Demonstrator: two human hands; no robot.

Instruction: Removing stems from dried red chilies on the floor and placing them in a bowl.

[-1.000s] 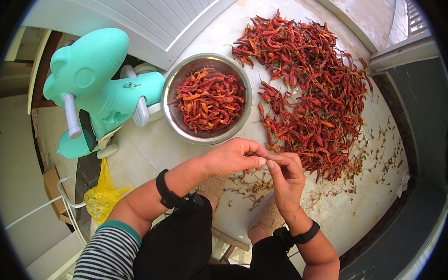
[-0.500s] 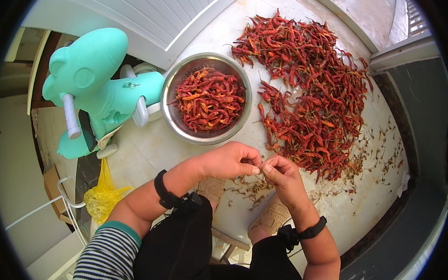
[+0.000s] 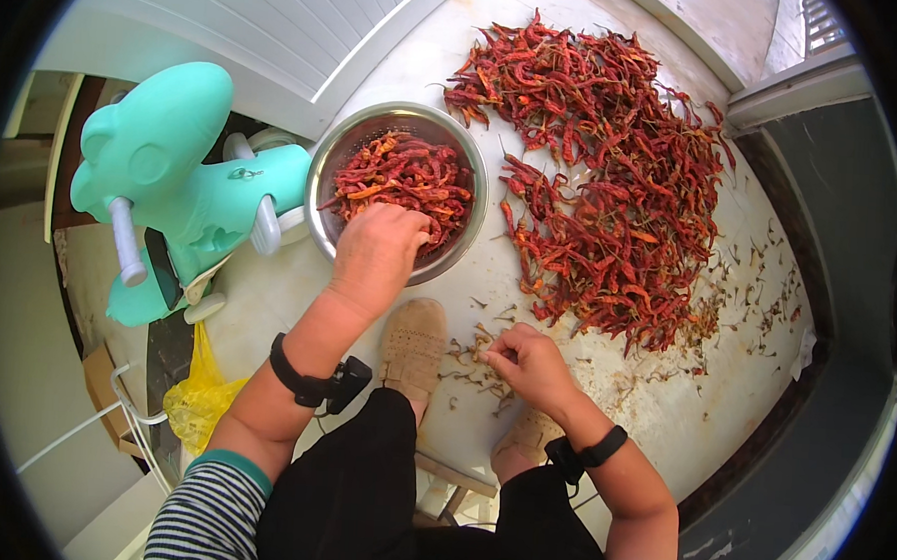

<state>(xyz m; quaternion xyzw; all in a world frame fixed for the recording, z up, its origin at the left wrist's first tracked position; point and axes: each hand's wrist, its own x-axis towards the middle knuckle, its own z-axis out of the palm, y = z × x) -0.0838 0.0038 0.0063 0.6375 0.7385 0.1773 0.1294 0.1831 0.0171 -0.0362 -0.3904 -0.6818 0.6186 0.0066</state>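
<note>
My left hand [image 3: 378, 249] reaches over the near side of a steel colander [image 3: 322, 236], fingers bent down and close together above the dried red chilies [image 3: 413, 178] inside. Whatever those fingers hold is hidden beneath them. Low over the floor, my right hand [image 3: 531, 367] is closed in a pinch of thumb and finger. Beside and under it lie loose chili stems [image 3: 489, 382]; anything in the pinch is too small to name. A large heap of dried chilies with stems [image 3: 621, 218] spreads across the floor at the right.
A turquoise ride-on toy [image 3: 173, 168] stands left of the colander, with a yellow plastic bag [image 3: 201, 399] nearer me. My shoe [image 3: 413, 344] is between my hands. More stems [image 3: 758, 294] are scattered right of the heap, near a dark wall panel [image 3: 842, 207].
My hands were together in front of the colander and have parted. The left has moved left and forward over the colander; the right has dropped slightly toward the loose stems.
</note>
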